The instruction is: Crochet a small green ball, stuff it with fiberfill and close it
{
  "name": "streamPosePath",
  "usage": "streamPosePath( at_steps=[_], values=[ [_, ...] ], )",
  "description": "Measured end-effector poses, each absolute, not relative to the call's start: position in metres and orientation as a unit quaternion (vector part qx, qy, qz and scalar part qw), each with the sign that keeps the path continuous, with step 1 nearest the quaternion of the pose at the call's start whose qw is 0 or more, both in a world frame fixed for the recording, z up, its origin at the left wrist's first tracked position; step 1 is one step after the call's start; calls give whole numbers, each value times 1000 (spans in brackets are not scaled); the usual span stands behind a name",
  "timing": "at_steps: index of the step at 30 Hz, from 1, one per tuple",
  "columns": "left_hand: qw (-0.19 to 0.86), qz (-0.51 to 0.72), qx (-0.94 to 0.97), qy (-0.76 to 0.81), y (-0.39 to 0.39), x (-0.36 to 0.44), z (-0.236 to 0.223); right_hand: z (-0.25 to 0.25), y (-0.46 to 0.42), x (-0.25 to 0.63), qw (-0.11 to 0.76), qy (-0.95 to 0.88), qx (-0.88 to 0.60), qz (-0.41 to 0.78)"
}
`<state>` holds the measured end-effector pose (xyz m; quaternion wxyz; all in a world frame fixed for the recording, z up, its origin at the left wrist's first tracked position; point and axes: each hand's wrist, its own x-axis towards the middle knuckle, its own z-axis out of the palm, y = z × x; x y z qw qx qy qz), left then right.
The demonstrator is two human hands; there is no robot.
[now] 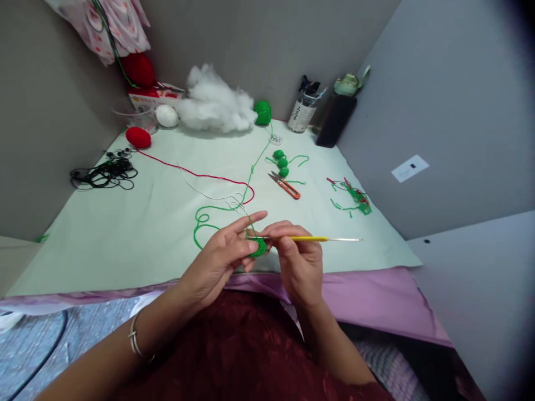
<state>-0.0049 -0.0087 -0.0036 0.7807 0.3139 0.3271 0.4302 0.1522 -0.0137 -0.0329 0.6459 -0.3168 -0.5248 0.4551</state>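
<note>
Main hazard, by my reading: the strands. The green yarn [261,149] feeding your work meets the red strand [253,192] and the white strand [200,192] in a loose crossing just above your hands, mid-frame. A pull from there could draw all three into a knot. Loose green coils [203,218], left of centre, might snag the same way.

Second: the hook [309,239]. Its working end sits right at the stitches; too slack a strand beside your left index finger, or a twist of the wrist, could let a loop slip or split the yarn.

Third: the orange snips [285,186] lie right of centre, near a green tail; a sweep of your arm might catch them.

Grip: your left hand [223,250] has thumb and fingers clamped on the green crocheted piece [259,248], index finger stretched out. Your right hand [298,260] has its fingers closed around the hook's yellow handle.

The piece: just below frame centre, over the worktop [137,234] near its front edge. Small, bright green, rounded at the lower edge, closely stitched; your thumb hides part, so full shape unclear.
</note>
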Motion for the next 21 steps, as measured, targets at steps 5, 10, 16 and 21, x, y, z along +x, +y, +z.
streamPosePath(
  at_steps=[5, 10, 16, 21],
  values=[
    [828, 407, 290, 255, -5, -11, -3, -25, -8, 158, 652, -431, -320, 535],
    [783, 445, 334, 277, -8, -10, -4, -22, -7, 159, 643, -402, -333, 561],
    [679, 446, 455, 364, -13, -8, -9, -30, -16, 150, 661, -534, -355, 391],
    [653, 456, 467, 384, -12, -14, -8, -31, -15, 153, 669, -490, -353, 433]
  ],
)
